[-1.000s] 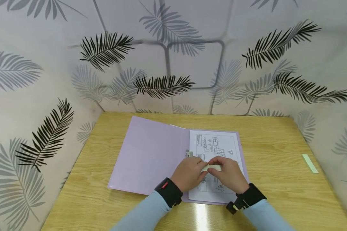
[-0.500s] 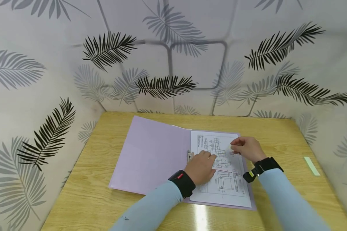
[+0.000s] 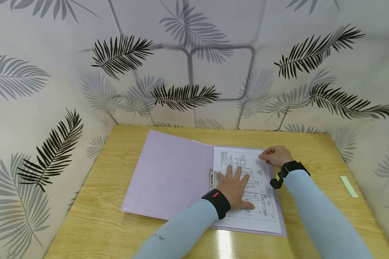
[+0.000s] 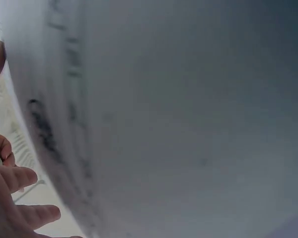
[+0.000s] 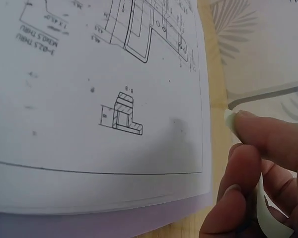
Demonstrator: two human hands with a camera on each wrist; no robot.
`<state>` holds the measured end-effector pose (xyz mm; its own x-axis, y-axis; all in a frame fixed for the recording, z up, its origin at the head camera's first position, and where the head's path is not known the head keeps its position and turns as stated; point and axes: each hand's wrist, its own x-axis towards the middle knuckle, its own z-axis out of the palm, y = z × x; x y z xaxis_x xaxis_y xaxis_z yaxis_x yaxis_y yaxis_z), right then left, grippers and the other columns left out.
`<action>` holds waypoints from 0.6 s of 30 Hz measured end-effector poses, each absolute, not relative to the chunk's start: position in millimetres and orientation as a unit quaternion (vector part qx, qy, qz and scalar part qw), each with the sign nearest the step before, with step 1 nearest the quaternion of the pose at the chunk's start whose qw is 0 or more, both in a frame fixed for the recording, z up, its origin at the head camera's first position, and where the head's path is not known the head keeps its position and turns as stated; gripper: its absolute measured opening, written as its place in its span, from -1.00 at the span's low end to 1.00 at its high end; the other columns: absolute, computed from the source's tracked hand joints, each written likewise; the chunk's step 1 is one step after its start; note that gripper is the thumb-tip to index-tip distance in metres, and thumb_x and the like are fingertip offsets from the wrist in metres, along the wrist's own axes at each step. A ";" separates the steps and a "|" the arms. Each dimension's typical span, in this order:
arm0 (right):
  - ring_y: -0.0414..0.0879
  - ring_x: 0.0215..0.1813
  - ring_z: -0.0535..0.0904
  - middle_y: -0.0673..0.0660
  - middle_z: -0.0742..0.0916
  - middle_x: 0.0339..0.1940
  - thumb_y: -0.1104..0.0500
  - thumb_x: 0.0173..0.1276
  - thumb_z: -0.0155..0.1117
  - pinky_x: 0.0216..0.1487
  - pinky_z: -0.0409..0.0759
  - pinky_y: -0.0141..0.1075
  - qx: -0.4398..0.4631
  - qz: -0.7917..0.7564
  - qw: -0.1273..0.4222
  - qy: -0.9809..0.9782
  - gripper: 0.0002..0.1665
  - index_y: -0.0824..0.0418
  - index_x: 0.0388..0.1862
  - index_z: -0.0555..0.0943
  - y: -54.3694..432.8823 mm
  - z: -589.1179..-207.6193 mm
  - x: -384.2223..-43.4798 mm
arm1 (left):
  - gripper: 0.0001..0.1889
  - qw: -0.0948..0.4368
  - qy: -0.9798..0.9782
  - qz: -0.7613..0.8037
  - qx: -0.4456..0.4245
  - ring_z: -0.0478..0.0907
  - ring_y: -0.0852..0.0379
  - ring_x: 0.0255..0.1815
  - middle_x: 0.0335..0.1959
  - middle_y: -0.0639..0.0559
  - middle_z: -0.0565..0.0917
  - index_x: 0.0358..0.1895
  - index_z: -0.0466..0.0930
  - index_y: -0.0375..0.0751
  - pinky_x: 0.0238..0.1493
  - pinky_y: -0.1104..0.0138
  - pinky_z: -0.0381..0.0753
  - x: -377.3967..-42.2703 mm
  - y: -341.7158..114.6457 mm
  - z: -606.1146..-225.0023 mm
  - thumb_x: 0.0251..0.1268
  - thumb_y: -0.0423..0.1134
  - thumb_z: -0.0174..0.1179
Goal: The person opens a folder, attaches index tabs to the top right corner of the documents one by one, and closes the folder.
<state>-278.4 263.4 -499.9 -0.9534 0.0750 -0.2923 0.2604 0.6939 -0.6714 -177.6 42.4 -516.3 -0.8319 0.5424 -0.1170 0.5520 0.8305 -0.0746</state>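
Observation:
An open lilac folder [image 3: 168, 172] lies on the wooden table, its left cover bare. Sheets of paper with technical drawings [image 3: 269, 216] fill its right side, beside a metal clip [image 3: 213, 178] at the spine. My left hand [image 3: 234, 189] rests on the top sheet with fingers spread, covering part of the drawing. Near the sheet's upper right corner is my right hand [image 3: 277, 156], fingers bent together. Seen from the right wrist, it pinches a narrow pale green paper strip [image 5: 268, 213] that curls out below the fingers. Paper [image 4: 164, 124] fills most of the left wrist view.
Another pale green strip [image 3: 349, 186] lies on the table [image 3: 311, 151] at the far right. A leaf-patterned cloth [image 3: 194, 72] hangs behind and along both sides of the table.
Both hands held a pale strip together over the sheet; they have parted. The right hand has moved up and right to the corner, while the left has spread out on the paper.

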 end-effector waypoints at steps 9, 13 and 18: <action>-0.02 -0.34 0.56 0.10 0.70 -0.41 0.06 0.30 0.33 -0.35 0.46 -0.29 0.107 -0.367 0.139 0.914 -0.69 0.28 -0.15 0.65 261.0 -509.2 -289.9 | 0.32 0.070 0.963 -0.071 0.251 -0.06 -0.38 0.47 0.55 -0.03 -0.01 0.53 -0.07 0.31 0.09 -0.41 0.22 -184.0 44.8 -534.2 -0.53 0.84 -0.23; -0.02 -0.32 0.56 0.12 0.69 -0.37 0.08 0.29 0.33 -0.32 0.46 -0.29 0.106 -0.362 0.138 0.916 -0.71 0.28 -0.16 0.65 259.3 -512.5 -293.6 | 0.35 0.079 0.965 -0.063 0.243 -0.09 -0.40 0.47 0.56 -0.01 -0.04 0.53 -0.10 0.35 0.08 -0.46 0.14 -186.7 46.7 -543.5 -0.61 0.86 -0.23; 0.02 -0.27 0.54 0.17 0.68 -0.28 0.09 0.27 0.34 -0.30 0.46 -0.28 0.117 -0.373 0.132 0.911 -0.71 0.28 -0.17 0.64 257.8 -516.9 -301.4 | 0.37 0.085 0.964 -0.077 0.239 -0.13 -0.39 0.48 0.57 0.00 -0.11 0.54 -0.18 0.36 0.09 -0.47 0.11 -189.5 50.7 -551.0 -0.64 0.87 -0.30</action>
